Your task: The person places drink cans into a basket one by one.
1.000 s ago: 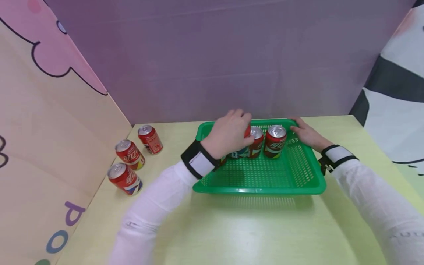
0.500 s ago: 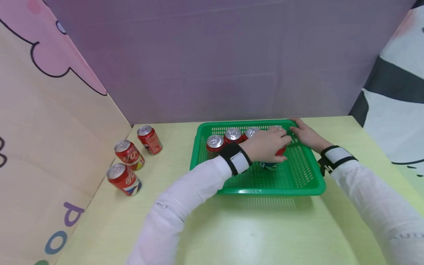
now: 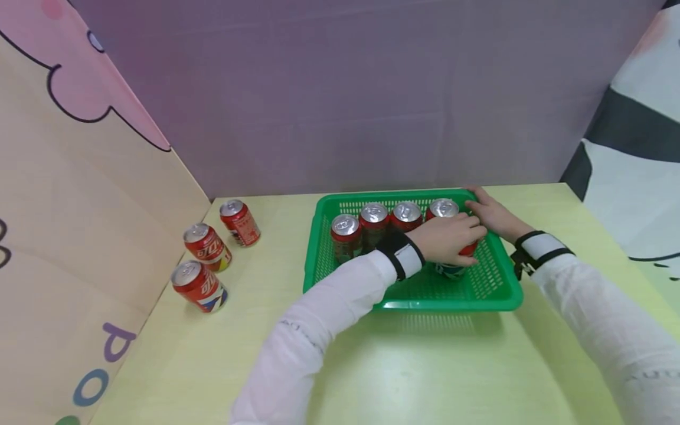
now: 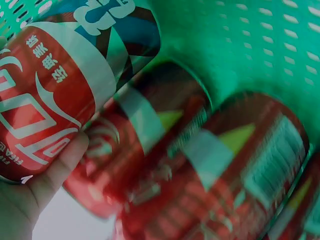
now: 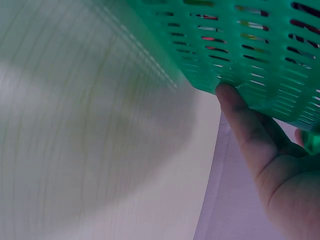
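My left hand (image 3: 446, 239) grips a red soda can (image 3: 468, 249) from above, inside the green basket (image 3: 411, 306). In the left wrist view the thumb (image 4: 57, 172) lies along this held can (image 4: 55, 100), which has white lettering and a blue-green patterned end. Behind it a row of several upright red cans (image 3: 374, 216) lines the basket's far side; my hand partly covers the rightmost one (image 3: 443, 208). My right hand (image 3: 494, 217) holds the basket's far right corner. In the right wrist view a finger (image 5: 242, 120) presses the basket's slotted outer wall (image 5: 235, 60).
On the pale table (image 3: 382, 372), left of the basket, stand three more red cans: a front one (image 3: 200, 287), a middle one (image 3: 208, 248) and a back one (image 3: 241, 223). A purple backdrop (image 3: 340, 106) rises at the rear, and a printed panel (image 3: 79, 195) borders the left.
My left hand has moved right across the basket, carrying the can from the left part to in front of the rightmost can. My right hand has stayed at the corner.
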`<control>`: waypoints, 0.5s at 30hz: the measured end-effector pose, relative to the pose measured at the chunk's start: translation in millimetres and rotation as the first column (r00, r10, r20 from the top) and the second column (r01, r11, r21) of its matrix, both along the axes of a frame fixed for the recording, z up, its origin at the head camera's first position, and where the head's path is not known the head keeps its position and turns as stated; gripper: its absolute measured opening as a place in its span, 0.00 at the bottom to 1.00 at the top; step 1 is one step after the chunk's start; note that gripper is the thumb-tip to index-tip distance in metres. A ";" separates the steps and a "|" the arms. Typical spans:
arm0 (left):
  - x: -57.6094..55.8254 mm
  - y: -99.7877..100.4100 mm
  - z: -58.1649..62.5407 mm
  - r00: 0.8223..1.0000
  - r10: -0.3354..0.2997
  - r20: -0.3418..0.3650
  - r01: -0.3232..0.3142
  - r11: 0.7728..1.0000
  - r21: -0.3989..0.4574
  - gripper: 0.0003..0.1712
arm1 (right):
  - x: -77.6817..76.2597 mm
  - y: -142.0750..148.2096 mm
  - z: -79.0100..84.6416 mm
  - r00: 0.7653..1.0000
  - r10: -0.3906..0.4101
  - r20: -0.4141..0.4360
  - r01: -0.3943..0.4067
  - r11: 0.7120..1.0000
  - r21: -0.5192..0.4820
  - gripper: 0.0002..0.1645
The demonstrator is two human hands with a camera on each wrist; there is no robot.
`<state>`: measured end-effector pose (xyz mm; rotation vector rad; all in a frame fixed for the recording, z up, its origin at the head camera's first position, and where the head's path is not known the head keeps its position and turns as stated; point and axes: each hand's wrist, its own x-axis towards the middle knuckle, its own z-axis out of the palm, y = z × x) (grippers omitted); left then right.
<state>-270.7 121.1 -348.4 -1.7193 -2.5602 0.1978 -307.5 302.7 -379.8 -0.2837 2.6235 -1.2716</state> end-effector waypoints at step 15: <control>10.4 -16.1 10.6 0.997 0.052 0.051 -0.054 0.998 0.028 0.39 | -1.1 0.0 -1.1 1.000 0.003 -0.026 -0.003 1.000 0.001 0.33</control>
